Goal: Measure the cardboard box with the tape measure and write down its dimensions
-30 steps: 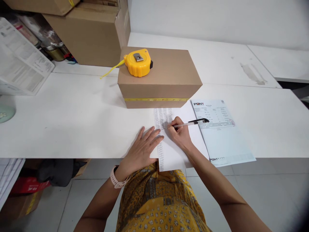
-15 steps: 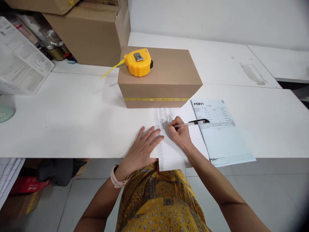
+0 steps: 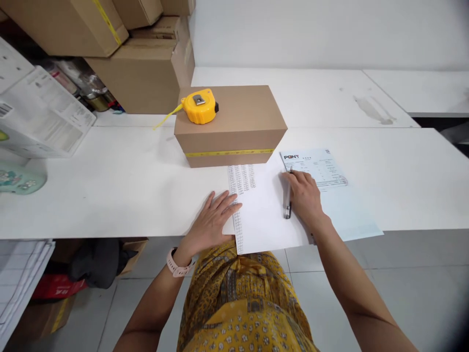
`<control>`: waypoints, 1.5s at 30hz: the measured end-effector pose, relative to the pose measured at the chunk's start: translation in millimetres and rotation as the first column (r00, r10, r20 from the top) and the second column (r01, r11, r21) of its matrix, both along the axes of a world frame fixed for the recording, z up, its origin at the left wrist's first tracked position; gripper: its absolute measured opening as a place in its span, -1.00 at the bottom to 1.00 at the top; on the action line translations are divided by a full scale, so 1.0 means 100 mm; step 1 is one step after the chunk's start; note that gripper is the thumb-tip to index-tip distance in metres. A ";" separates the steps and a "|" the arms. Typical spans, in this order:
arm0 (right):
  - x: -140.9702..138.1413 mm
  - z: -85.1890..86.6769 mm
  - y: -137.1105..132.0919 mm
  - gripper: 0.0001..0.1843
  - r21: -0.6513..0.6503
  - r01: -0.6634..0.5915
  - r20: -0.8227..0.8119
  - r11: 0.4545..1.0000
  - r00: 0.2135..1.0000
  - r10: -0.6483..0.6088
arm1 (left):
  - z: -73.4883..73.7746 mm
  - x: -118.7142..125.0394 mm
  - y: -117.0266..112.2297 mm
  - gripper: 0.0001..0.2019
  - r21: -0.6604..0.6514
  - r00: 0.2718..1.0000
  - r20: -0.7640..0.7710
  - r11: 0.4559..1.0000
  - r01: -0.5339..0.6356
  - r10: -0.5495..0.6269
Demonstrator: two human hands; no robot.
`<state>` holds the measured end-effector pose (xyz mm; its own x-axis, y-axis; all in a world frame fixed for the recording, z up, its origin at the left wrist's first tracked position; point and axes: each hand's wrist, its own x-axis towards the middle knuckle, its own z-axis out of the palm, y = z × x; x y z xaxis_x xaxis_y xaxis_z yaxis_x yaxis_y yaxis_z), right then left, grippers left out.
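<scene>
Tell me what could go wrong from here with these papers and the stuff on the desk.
The white sheet hangs over the front edge of the desk, so it might crease or slip, though the left hand touches its left side.
The pen, in the right hand, is over that sheet and might leave a stray mark.
The tape measure sits on the box with its yellow strap sticking out, which could get snagged.

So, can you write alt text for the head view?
A person's right hand is at a pen over a partly filled white sheet, beside a blue sheet; the left hand lies spread at the white sheet's left edge. Beyond, a tape measure rests on a box.
</scene>
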<state>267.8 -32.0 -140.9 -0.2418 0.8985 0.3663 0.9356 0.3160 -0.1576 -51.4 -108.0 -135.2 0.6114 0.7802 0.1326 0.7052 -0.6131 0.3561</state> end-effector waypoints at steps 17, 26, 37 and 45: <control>0.03 -0.18 0.02 -0.47 0.092 0.011 -0.171 0.996 0.985 0.005 | 1.39 -0.31 1.67 -0.27 0.188 0.802 0.408 0.819 -0.542 0.437; -0.06 0.06 -0.09 -0.62 0.219 0.141 -0.430 0.965 0.902 -0.034 | 1.28 -0.05 1.26 -0.54 0.220 0.747 0.543 0.793 -0.567 0.383; -0.71 1.20 -0.27 -0.47 -0.213 -0.729 -0.975 0.650 0.117 -0.188 | 1.32 0.19 0.43 -0.31 -0.120 0.822 0.531 0.979 -0.167 0.205; -1.04 1.68 0.32 -0.66 -0.242 -0.657 -0.969 0.714 0.133 -0.207 | 1.75 -0.07 0.91 -0.35 -0.256 0.693 0.668 0.958 -0.128 0.271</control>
